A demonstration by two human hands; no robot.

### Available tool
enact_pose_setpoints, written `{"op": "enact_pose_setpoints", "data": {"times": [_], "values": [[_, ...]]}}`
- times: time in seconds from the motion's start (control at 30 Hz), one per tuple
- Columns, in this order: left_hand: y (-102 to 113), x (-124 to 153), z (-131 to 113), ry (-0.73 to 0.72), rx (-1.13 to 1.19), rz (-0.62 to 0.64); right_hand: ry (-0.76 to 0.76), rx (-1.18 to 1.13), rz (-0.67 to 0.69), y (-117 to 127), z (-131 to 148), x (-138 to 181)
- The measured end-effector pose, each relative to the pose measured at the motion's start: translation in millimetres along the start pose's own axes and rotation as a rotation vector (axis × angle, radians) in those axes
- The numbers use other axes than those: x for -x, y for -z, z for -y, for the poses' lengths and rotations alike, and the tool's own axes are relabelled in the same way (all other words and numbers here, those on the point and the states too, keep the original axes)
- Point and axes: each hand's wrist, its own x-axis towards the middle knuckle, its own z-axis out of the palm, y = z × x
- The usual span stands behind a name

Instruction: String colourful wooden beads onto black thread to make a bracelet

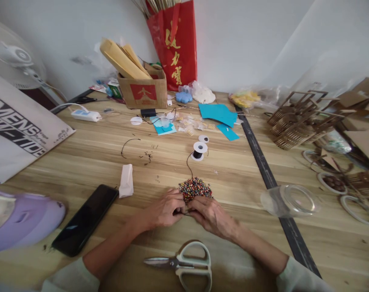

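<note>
A heap of small multicoloured beads lies on the wooden table in front of me. My left hand is at the heap's near left side, its fingers closed on a thin black cord. Facing it, my right hand pinches the same cord, with its fingers against the near edge of the beads. Whether a bead sits between the fingertips is hidden. Behind the heap stands a white spool of black cord, and a strand runs from it down to the beads. Scissors with pale handles lie nearest me.
A black phone and a folded white paper lie to the left. At right is a clear plastic jar on its side. Blue cards, a cardboard box and a red bag are at the back.
</note>
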Motion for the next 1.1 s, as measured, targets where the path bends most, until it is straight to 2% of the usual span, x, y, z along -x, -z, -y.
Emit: {"op": "enact_pose_setpoints", "data": {"times": [0.2, 0.5, 0.73, 1.1], "values": [[4, 1, 0, 0.011, -0.006, 0.035, -0.027, -0.094, 0.000, 10, 4, -3], [10, 0, -5, 0.029, -0.019, 0.067, -0.073, -0.039, 0.142, 12, 9, -1], [9, 1, -4, 0.022, -0.023, 0.063, -0.047, -0.039, 0.135, 8, 15, -1], [10, 2, -4, 0.028, -0.042, 0.073, -0.111, 0.017, 0.192, 11, 18, -2]]}}
